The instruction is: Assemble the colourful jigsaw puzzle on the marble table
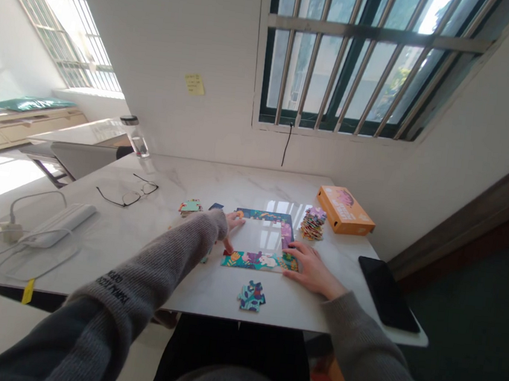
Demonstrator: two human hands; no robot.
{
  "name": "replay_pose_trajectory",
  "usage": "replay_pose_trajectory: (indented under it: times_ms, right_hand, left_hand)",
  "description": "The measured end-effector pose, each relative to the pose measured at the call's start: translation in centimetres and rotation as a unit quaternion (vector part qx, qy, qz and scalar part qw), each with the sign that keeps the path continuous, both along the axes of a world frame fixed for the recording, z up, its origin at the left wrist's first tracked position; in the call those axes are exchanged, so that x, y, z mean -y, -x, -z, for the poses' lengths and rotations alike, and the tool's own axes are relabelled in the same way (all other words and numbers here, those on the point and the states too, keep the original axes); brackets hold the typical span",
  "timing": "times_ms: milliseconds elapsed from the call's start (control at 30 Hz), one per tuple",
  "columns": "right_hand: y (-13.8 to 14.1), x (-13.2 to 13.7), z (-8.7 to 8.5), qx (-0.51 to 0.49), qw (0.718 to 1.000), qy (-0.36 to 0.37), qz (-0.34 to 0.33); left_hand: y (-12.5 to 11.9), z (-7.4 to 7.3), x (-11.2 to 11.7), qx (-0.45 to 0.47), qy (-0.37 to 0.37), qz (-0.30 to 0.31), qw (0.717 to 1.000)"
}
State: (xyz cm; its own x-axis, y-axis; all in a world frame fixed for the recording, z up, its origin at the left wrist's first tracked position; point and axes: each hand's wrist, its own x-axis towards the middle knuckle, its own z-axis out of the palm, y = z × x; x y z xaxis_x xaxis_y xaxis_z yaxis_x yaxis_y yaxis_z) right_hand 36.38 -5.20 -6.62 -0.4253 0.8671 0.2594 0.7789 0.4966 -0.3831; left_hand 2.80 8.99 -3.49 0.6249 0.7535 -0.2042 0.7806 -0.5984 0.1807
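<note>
A partly joined jigsaw puzzle point(258, 260) lies flat on the white table, its colourful strips running along the top, right and bottom around bare tabletop. My left hand point(232, 229) is at its left side, fingers spread, with fingertips touching the upper-left and lower-left ends. Over the lower-right corner rests my right hand point(308, 269), its fingers apart on the pieces. Close to the table's front edge sits a small cluster of blue-green puzzle pieces point(251, 297). One stack of pieces point(313, 224) stands right of the puzzle. Another pile of pieces point(189, 207) is to the left, partly behind my left forearm.
An orange box point(345, 211) stands at the back right, and a black phone or tablet point(386, 294) lies at the right edge. On the left are eyeglasses point(132, 197), a clear bottle point(137, 137) and a white power strip point(62, 225) with cables.
</note>
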Motion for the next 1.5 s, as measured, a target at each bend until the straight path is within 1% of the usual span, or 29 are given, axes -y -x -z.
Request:
replay_pose_trajectory:
  times_ms: [100,233,333,400,533,633,833,900,967,1133,1233,1300,1367,1500]
  right_hand:
    - [-0.6,-0.3,-0.1,0.001,1.0,0.009,-0.005]
    - [-1.3,-0.7,-0.4,0.012,1.0,0.027,-0.008]
    - [-1.5,-0.8,-0.5,0.01,1.0,0.026,-0.007]
    - [-1.6,-0.7,-0.4,0.007,1.0,0.022,-0.005]
    - [-1.6,-0.7,-0.2,0.004,1.0,0.016,-0.005]
    - [-1.6,-0.6,-0.3,0.007,1.0,0.02,-0.005]
    - [-1.7,-0.8,-0.1,0.004,1.0,0.017,-0.006]
    - [-1.8,-0.8,0.1,0.0,1.0,0.013,-0.009]
    - [-1.8,-0.9,0.2,-0.004,1.0,0.011,-0.01]
    - [-1.7,-0.8,0.4,-0.005,1.0,0.005,-0.005]
    - [-1.6,-0.7,0.4,-0.001,1.0,0.0,-0.004]
    - [-1.5,-0.6,0.3,0.002,1.0,0.002,-0.003]
    - [-1.5,-0.6,0.3,0.003,1.0,0.005,-0.001]
    - [-1.5,-0.6,0.3,0.0,1.0,0.007,0.0]
  left_hand:
    - [-1.0,-0.3,-0.6,-0.075,0.032,-0.018,0.997]
    - [-2.0,-0.7,-1.2,-0.118,0.043,-0.018,0.992]
    - [-2.4,-0.8,-1.5,-0.14,0.054,-0.025,0.988]
    - [-2.3,-0.6,-1.5,-0.13,0.056,-0.029,0.989]
    - [-1.7,-0.1,-1.4,-0.07,0.031,-0.017,0.997]
    - [-1.3,0.2,-1.0,-0.047,0.018,-0.012,0.999]
    - [-1.3,-0.1,-0.2,-0.028,0.001,-0.017,0.999]
    - [-1.6,-0.3,0.4,-0.021,-0.012,-0.018,1.0]
    - [-1.8,-0.5,1.4,-0.012,-0.031,-0.006,0.999]
    - [-2.1,-1.0,5.1,0.002,-0.05,0.048,0.998]
    - [-1.9,-0.9,7.3,0.011,-0.051,0.057,0.997]
    - [-1.6,-0.6,8.6,0.022,-0.052,0.05,0.997]
    - [-1.4,-0.1,9.7,0.046,-0.061,0.029,0.997]
    - [-1.3,1.5,11.3,0.107,-0.111,-0.026,0.988]
